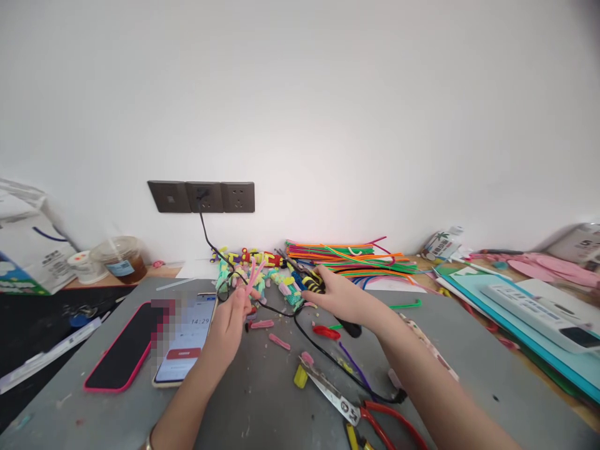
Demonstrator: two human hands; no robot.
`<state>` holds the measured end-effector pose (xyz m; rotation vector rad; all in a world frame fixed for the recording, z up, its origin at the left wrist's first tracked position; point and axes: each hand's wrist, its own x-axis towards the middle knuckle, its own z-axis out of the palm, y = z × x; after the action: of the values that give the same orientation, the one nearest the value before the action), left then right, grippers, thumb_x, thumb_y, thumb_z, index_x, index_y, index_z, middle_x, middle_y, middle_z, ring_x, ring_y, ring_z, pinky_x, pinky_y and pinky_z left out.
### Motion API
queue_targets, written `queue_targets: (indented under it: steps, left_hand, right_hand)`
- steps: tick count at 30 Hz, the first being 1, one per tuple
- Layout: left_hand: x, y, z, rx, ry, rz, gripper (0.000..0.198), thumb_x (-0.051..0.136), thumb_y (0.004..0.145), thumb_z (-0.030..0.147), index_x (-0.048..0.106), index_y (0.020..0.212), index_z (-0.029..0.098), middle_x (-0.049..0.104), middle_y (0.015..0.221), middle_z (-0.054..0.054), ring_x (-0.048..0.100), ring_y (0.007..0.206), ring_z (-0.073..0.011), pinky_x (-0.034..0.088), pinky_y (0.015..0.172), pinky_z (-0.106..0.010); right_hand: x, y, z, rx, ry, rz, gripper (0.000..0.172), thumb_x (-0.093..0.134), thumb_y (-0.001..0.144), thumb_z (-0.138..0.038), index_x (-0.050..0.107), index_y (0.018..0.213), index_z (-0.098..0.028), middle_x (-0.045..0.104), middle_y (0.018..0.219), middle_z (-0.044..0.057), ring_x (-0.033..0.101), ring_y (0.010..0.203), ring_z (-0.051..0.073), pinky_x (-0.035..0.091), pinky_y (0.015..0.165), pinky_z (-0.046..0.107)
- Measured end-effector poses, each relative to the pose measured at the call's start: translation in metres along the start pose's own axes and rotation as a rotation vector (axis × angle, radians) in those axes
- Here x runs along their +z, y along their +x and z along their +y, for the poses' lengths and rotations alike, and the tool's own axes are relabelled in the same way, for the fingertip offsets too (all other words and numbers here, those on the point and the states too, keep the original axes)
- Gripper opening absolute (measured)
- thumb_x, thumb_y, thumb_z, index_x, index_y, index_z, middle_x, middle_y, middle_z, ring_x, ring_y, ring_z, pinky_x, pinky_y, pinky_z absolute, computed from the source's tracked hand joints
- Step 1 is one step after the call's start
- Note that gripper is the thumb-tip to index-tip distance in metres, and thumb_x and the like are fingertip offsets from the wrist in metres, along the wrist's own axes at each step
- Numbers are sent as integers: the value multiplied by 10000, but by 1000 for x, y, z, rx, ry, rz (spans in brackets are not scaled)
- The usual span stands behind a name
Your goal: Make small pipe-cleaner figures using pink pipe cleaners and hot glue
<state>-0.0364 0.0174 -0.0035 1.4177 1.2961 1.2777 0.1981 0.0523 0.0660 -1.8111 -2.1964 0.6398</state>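
left hand (230, 317): pinched on forked pink pipe cleaner (254, 278)
right hand (336, 296): at dark pliers (302, 270); cannot tell whether clamped

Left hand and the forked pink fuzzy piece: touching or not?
Touching. The head view shows the left hand pinching the lower end of the forked pink fuzzy piece in its fingers, its two prongs sticking up beyond them.

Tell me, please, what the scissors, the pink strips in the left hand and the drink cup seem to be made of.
Scissors: shiny, probably steel blades, silvery with light glints; smooth red handles, perhaps plastic.
Pink strips: apparently soft, matte fibre, by their fuzzy-looking edges; any wire core is hidden.
Drink cup: likely clear plastic, since brown liquid shows through.
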Motion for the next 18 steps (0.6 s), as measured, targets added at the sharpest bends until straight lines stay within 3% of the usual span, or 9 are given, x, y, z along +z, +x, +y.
queue_targets:
  steps: [2,4,10,13,18]
  left_hand:
    - [-2,1,-3,14,11,-19,481,391,974,570,652,947,167,292,598,62,295,509,-126,251,499,-244]
    - [-3,2,-3,20,46,-43,476,377,985,556,645,978,163,280,609,64,273,507,-119,231,495,-246]
    - [-2,4,0,40,125,-107,386,415,983,495,616,924,172,452,644,30,435,563,-135,337,546,-241]
    - [0,4,3,29,67,-127,361,410,979,497,585,959,182,520,691,13,496,588,-150,406,580,-254]
    - [3,2,3,38,47,-123,349,419,976,486,593,1004,185,597,780,-26,560,673,-176,460,666,-281]
  right_hand:
    - [13,15,-5,-14,-206,51,408,663,836,-371,578,1144,-118,670,1142,204,639,1024,332,466,812,358]
    - [29,29,-12,-33,-267,97,446,674,840,-389,597,1169,-98,631,1214,244,591,1131,384,447,899,410]
    - [66,64,-12,-146,-285,167,600,773,781,-341,586,1282,-67,609,1283,250,545,1192,403,413,999,479]
    - [71,67,-5,-205,-251,208,610,759,804,-345,572,1319,-76,614,1287,246,539,1201,398,397,1024,507]
    - [55,52,4,-335,-136,310,398,605,930,-287,588,1311,-174,635,1293,142,546,1228,286,424,1035,400]
